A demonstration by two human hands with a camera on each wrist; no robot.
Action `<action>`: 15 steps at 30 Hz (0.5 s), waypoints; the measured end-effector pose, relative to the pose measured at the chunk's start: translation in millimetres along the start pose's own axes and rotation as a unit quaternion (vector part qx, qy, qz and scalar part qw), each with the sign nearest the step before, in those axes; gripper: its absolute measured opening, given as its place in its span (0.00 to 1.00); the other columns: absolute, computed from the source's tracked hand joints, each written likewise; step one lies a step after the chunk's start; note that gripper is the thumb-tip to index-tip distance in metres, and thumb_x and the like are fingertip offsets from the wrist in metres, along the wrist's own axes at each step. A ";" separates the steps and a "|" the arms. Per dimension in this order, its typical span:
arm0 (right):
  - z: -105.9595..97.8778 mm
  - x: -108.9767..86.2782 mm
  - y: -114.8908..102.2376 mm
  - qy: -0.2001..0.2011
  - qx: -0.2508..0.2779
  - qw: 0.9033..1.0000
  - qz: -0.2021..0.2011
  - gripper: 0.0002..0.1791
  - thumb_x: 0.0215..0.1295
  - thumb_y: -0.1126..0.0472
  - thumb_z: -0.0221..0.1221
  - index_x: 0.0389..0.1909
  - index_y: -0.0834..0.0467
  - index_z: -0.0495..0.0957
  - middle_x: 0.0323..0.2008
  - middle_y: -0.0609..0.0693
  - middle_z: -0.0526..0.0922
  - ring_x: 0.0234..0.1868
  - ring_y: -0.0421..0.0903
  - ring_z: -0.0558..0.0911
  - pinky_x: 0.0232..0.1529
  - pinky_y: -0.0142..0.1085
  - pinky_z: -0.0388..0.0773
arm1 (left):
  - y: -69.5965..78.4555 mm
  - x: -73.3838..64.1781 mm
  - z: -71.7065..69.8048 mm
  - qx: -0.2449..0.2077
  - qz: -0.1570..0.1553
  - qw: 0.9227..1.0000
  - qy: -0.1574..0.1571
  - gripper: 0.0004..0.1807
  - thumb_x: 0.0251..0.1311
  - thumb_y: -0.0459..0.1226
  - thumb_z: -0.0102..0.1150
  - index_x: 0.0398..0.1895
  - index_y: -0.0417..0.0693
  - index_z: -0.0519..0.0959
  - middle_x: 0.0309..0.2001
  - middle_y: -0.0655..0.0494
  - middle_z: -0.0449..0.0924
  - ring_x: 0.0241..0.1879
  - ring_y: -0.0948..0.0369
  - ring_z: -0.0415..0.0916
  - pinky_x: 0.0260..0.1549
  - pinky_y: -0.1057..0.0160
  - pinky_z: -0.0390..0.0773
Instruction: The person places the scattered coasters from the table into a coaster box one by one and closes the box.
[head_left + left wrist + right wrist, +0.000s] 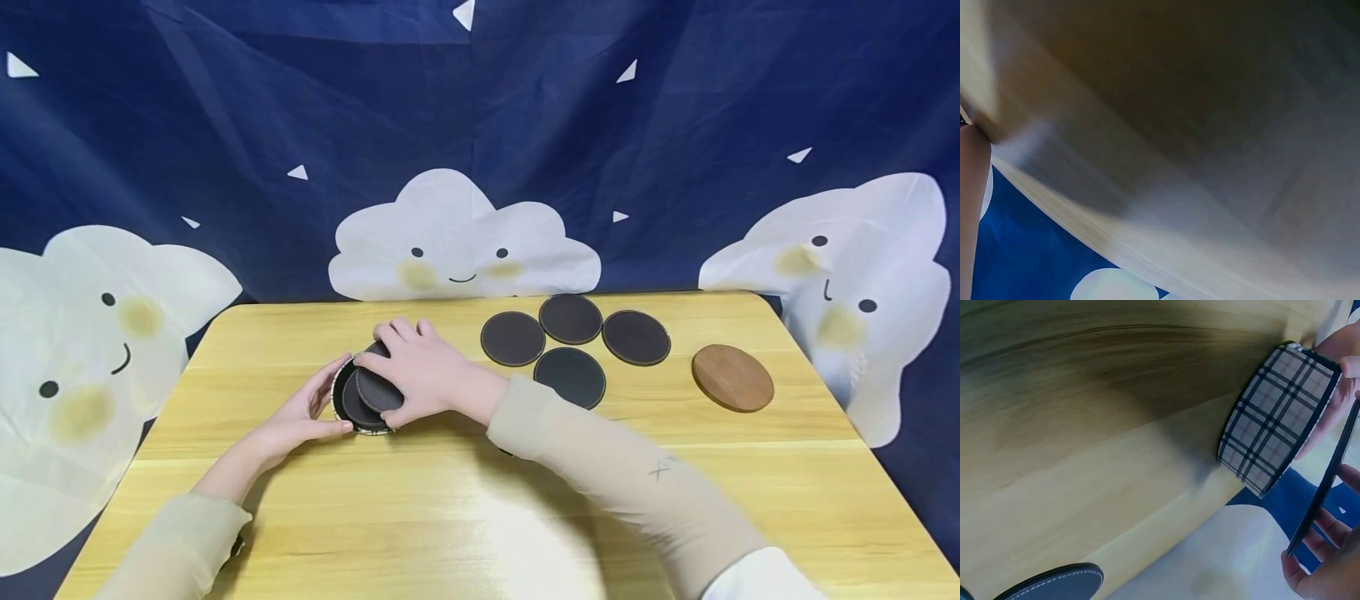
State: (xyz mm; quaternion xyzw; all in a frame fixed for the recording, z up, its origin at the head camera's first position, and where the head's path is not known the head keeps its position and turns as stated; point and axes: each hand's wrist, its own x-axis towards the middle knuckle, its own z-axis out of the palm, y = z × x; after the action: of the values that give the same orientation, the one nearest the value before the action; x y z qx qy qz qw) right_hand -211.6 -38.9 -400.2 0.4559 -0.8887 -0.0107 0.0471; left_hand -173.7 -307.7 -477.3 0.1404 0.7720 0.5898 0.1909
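We see the left hand with its grip curled round the side of a checked round box on the desk. The right hand has its grip on a held coaster, dark and tilted, pinched by its edges over the box's open top. Inside the box we make out another dark disc. To the right we count four flat coasters and, farther right, a brown disc.

Head cam fwd/down, wrist cams close, tbl in all.
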 end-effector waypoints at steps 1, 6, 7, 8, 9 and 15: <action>0.4 2.3 -1.0 -0.001 -0.002 1.000 0.002 0.47 0.55 0.27 0.65 0.76 0.38 0.67 0.64 0.49 0.68 0.62 0.48 0.66 0.55 0.44 0.69 | 0.2 -0.1 0.1 0.000 0.000 1.000 0.000 0.58 0.61 0.29 0.72 0.88 0.50 0.45 0.85 0.35 0.45 0.69 0.86 0.54 0.64 0.91 0.56; 4.3 12.3 -5.3 -0.003 -0.004 1.000 0.007 0.47 0.56 0.26 0.64 0.76 0.37 0.67 0.63 0.49 0.69 0.63 0.48 0.67 0.56 0.45 0.70 | 0.6 -0.8 0.0 0.002 -0.006 1.000 0.000 0.58 0.62 0.30 0.72 0.88 0.48 0.44 0.86 0.36 0.41 0.69 0.88 0.52 0.63 0.92 0.56; 5.5 14.2 -6.1 -0.003 -0.006 1.000 0.008 0.46 0.56 0.26 0.64 0.76 0.37 0.67 0.63 0.49 0.69 0.63 0.48 0.67 0.56 0.44 0.70 | 0.6 -0.8 0.1 0.002 -0.007 1.000 0.001 0.58 0.62 0.30 0.72 0.88 0.47 0.44 0.86 0.36 0.41 0.68 0.89 0.51 0.63 0.92 0.55; 6.7 16.0 -7.0 -0.004 -0.007 1.000 0.009 0.46 0.56 0.26 0.64 0.75 0.36 0.68 0.63 0.49 0.69 0.63 0.48 0.67 0.56 0.44 0.70 | 0.6 -0.8 0.1 0.001 -0.008 1.000 0.002 0.59 0.62 0.30 0.72 0.88 0.46 0.43 0.86 0.36 0.42 0.68 0.89 0.52 0.63 0.92 0.55; 7.8 17.7 -7.8 -0.005 -0.009 1.000 0.010 0.46 0.56 0.26 0.64 0.75 0.36 0.68 0.63 0.49 0.69 0.63 0.48 0.67 0.56 0.44 0.70 | 0.5 -0.7 0.2 0.000 -0.009 1.000 0.004 0.59 0.61 0.30 0.73 0.88 0.45 0.43 0.86 0.35 0.42 0.67 0.90 0.52 0.63 0.92 0.55; 15.6 27.7 -13.0 -0.023 -0.024 0.999 0.017 0.46 0.56 0.23 0.62 0.75 0.36 0.67 0.66 0.49 0.68 0.64 0.48 0.66 0.55 0.42 0.69 | 1.0 -1.0 1.0 -0.006 -0.006 1.000 0.007 0.59 0.60 0.29 0.73 0.87 0.42 0.43 0.83 0.32 0.48 0.65 0.91 0.57 0.63 0.91 0.57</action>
State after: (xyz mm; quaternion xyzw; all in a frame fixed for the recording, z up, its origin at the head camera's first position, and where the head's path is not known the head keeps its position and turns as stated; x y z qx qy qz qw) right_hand -218.7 -69.3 -414.4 0.4394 -0.8965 -0.0421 0.0381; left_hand -172.4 -307.0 -476.4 0.1304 0.7708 0.5940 0.1897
